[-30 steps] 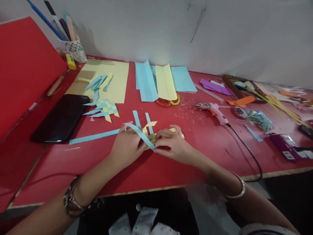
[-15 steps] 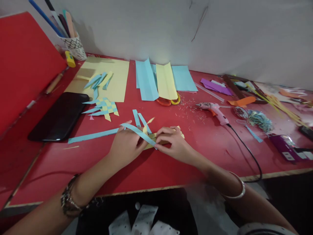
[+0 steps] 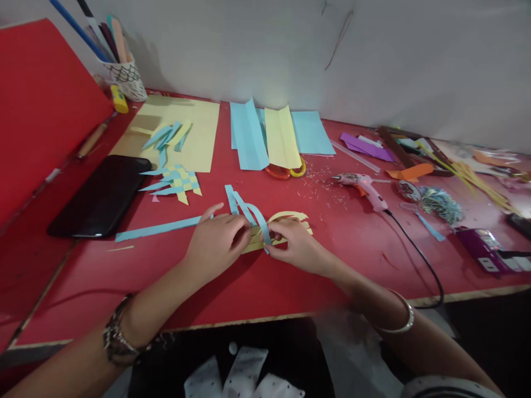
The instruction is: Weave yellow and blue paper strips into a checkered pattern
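Yellow paper strips [image 3: 254, 245] lie side by side on the table between my two hands. My left hand [image 3: 218, 239] has its thumb and fingers closed over their left end, with the forefinger side raised. A light-blue paper strip [image 3: 261, 221] arches across the yellow ones, and my right hand [image 3: 299, 246] pinches its near end. Another yellow strip [image 3: 289, 214] bends in a loop behind my right fingers. Two more blue strip ends [image 3: 231, 200] stick out beyond my left hand. Some overlaps under the fingers are hidden.
To the left are a woven blue-and-yellow piece [image 3: 178, 181], a long blue strip [image 3: 160, 228] and a black phone [image 3: 102, 196]. Folded paper sheets [image 3: 249, 135] cover scissors [image 3: 298, 167] at the back. A pink glue gun [image 3: 365, 188] with its cord lies right.
The blue strip's far end has left my left hand, and it now arches away over the yellow strips. The upright yellow strip has swung right into a loop behind my right hand.
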{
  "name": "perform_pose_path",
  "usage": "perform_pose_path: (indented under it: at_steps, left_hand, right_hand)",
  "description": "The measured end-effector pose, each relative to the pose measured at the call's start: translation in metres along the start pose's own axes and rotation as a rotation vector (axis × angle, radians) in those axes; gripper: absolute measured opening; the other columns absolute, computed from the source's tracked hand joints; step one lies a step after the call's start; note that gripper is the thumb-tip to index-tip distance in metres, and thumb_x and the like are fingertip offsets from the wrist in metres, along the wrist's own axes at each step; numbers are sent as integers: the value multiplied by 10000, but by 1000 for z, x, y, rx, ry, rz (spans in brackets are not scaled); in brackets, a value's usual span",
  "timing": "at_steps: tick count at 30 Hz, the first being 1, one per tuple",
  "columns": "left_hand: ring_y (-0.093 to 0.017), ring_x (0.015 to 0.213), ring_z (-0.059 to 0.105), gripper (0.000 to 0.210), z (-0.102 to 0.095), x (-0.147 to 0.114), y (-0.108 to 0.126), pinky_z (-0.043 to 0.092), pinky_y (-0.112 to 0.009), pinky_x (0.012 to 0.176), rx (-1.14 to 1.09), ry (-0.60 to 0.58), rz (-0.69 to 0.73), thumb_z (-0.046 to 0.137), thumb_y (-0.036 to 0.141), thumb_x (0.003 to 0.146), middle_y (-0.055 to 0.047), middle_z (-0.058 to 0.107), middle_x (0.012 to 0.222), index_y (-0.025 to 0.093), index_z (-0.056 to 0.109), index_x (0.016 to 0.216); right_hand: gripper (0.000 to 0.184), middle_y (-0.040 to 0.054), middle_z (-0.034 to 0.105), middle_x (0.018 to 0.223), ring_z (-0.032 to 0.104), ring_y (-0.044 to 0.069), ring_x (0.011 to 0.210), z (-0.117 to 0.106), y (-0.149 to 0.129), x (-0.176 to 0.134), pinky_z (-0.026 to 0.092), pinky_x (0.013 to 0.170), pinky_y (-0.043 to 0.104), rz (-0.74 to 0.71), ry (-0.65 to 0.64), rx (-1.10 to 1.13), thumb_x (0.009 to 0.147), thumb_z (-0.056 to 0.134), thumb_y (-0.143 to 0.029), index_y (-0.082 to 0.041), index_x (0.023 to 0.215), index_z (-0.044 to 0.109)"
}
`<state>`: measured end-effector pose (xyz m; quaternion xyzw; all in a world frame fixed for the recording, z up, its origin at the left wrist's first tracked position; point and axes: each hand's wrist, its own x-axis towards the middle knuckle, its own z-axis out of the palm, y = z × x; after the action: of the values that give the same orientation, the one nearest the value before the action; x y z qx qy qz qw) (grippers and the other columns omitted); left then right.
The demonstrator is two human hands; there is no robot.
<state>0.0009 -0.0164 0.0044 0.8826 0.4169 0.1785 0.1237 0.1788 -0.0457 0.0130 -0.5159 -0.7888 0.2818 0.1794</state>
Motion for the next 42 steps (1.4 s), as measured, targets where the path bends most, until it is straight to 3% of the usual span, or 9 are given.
perform_pose_path:
  at_steps: [8, 12, 16, 23, 26, 31, 35, 39, 42]
  left_hand:
    - [-177, 665, 584, 191, 1, -1, 1, 326, -416, 916, -50, -16, 27, 472, 353, 776, 4, 629, 661, 201, 523, 671]
    - [-202, 780, 584, 70, 5, 0, 1, 307, -413, 922, -7, -22, 54, 531, 268, 728, -11, 654, 772, 211, 569, 740]
    - [-175, 756, 573, 84, 7, -1, 1, 287, -393, 918, -10, -39, 60, 498, 223, 767, 6, 645, 758, 219, 580, 784]
    - [-177, 758, 560, 139, 8, -1, -1, 268, -386, 911, -4, -67, 0, 434, 196, 775, 8, 619, 687, 200, 556, 710]
    - [-168, 735, 557, 167, 6, 0, 0, 265, -389, 913, -47, -79, -18, 400, 213, 790, 23, 604, 660, 202, 531, 687]
    - [-157, 679, 553, 274, 2, 1, 0, 285, -401, 911, -133, -86, -59, 317, 288, 846, 23, 591, 626, 199, 508, 670]
    - [-142, 584, 540, 363, 0, 0, -4, 308, -398, 930, -179, -41, -95, 240, 287, 866, 34, 546, 523, 202, 494, 621]
    - [-121, 436, 457, 391, -2, -2, -6, 341, -376, 940, -280, 42, -163, 239, 260, 840, 61, 424, 394, 216, 419, 496]
    - [-125, 397, 430, 430, -5, -3, -6, 393, -356, 895, -364, 83, -234, 216, 263, 839, 59, 370, 344, 228, 378, 442]
  right_hand:
    - [64, -38, 487, 596, 423, 75, 523, 2, 4, 1, 334, 525, 198, 23, 54, 208, 747, 497, -168, -173, 684, 494]
    - [97, -42, 486, 580, 423, 75, 518, 1, 4, 1, 334, 526, 200, 0, 42, 197, 705, 472, -89, -172, 663, 497]
    - [114, -31, 550, 614, 474, 78, 545, 1, 2, -1, 375, 558, 200, -55, 53, 274, 675, 471, -67, -174, 679, 512]
    - [91, -41, 535, 546, 467, 66, 483, 0, 1, -1, 368, 502, 183, 33, 75, 232, 684, 494, -100, -169, 629, 514]
    - [143, -30, 548, 547, 487, 67, 495, -2, 1, -1, 368, 511, 185, 21, 58, 206, 727, 495, -137, -163, 587, 499]
    - [54, -41, 554, 567, 500, 68, 495, 0, 4, 0, 372, 497, 180, 72, 9, 286, 734, 496, -127, -172, 710, 510]
    - [124, -61, 513, 586, 468, 69, 487, 2, 4, -1, 358, 476, 179, 126, 57, 306, 714, 527, -152, -194, 783, 433]
    - [141, -67, 469, 581, 442, 70, 505, 3, 2, -1, 337, 499, 184, 61, 83, 199, 707, 516, -130, -198, 751, 401]
    - [83, -53, 483, 572, 424, 63, 504, 4, 4, -1, 315, 529, 195, -23, 68, 104, 731, 478, -97, -176, 706, 474]
